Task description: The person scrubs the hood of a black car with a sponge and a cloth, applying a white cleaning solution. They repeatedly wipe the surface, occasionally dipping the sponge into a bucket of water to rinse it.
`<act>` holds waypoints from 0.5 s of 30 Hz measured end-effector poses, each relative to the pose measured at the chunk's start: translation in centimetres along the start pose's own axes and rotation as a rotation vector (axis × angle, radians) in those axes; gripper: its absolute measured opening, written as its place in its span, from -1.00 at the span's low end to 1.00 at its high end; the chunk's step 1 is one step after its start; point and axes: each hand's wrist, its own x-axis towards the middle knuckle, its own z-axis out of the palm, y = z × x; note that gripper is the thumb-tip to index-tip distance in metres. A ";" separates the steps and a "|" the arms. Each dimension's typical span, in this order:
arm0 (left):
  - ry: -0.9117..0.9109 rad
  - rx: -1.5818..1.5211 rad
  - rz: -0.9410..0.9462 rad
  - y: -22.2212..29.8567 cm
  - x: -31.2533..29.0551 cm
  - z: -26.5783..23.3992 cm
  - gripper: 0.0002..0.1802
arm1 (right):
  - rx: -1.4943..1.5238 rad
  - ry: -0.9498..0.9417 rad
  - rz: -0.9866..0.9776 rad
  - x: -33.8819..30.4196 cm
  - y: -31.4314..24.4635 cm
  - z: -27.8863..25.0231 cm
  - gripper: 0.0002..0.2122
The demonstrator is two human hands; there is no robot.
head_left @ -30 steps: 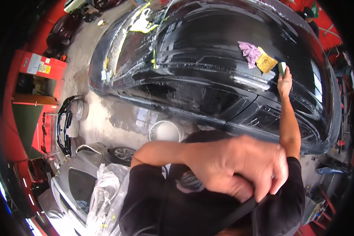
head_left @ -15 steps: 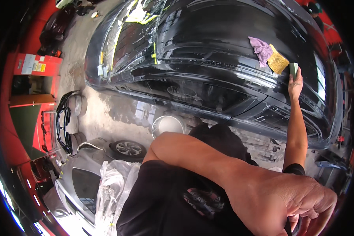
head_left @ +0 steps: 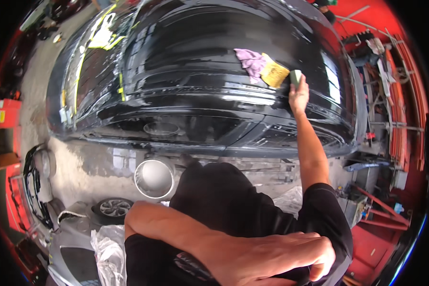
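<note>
My right hand [head_left: 299, 97] reaches out over the dark car [head_left: 190, 52] with its fingers closed round a small grey-green sanding block [head_left: 295, 79], which rests on the wet, shiny roof. Just left of the block lies a yellow sheet [head_left: 274, 72] that looks like sandpaper. A crumpled purple cloth [head_left: 250, 62] touches the sheet's left side. Bent across my body, my left arm brings my left hand [head_left: 295, 255] to the lower right, close to my black shirt. Its fingers are curled under, and whatever they might hold is hidden.
A white bucket [head_left: 154, 178] stands on the floor beside the car. Left of it are a wheel [head_left: 113, 209], a black bumper part [head_left: 32, 183] and a grey car body piece under clear plastic [head_left: 108, 252]. Metal racks [head_left: 391, 109] line the right side. Yellow tape edges the windscreen [head_left: 100, 62].
My view has swung to the right, so the car and bucket sit further left. The right hand still grips the block next to the sheet. My left hand has turned, showing its back.
</note>
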 end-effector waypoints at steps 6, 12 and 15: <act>-0.028 0.565 0.056 -1.7 -1.1 -0.7 -0.58 | 0.031 0.027 -0.027 0.7 1.4 0.5 -0.40; 0.455 0.794 -0.629 -3.3 -11.8 -9.9 -0.43 | 0.295 -0.004 0.061 1.5 2.5 1.6 -0.52; 0.956 1.627 -0.910 -8.9 -22.7 -14.3 -0.56 | 0.624 -0.128 0.102 4.9 10.5 1.5 -0.59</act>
